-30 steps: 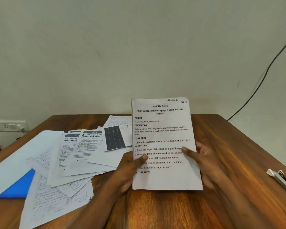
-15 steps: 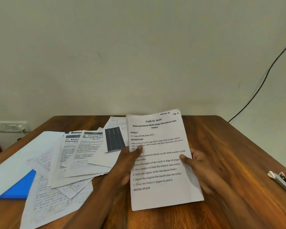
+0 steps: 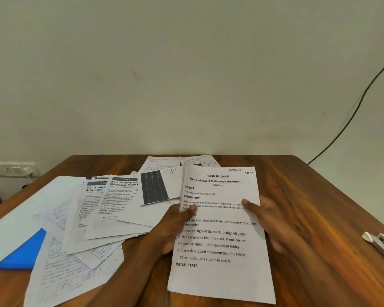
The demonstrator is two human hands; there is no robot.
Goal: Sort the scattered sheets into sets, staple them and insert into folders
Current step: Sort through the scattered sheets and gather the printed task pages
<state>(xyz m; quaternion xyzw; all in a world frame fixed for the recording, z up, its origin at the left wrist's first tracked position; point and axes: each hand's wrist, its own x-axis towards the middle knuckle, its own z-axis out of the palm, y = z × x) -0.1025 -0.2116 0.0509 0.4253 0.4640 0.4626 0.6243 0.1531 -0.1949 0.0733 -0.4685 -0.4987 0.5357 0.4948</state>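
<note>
Sheets (image 3: 93, 218) lie scattered and overlapping on the wooden worktop (image 3: 308, 207), just left of the left hand (image 3: 175, 222), some printed and some handwritten. One of them, beyond the left hand, bears a dark striped block. A blue folder (image 3: 20, 251) lies beyond the scatter, well left of both hands, partly under a large white sheet. Between the hands is a printed instruction sheet (image 3: 220, 235) headed "TASK ID: 3649". The left hand pinches its left edge, thumb on the printed face. The right hand (image 3: 266, 220) holds its right edge, thumb on the face and fingers behind. Whether the lower edge touches the worktop cannot be told. A stapler (image 3: 380, 245) lies on the worktop well right of the right hand, cut off by the picture's edge.
</note>
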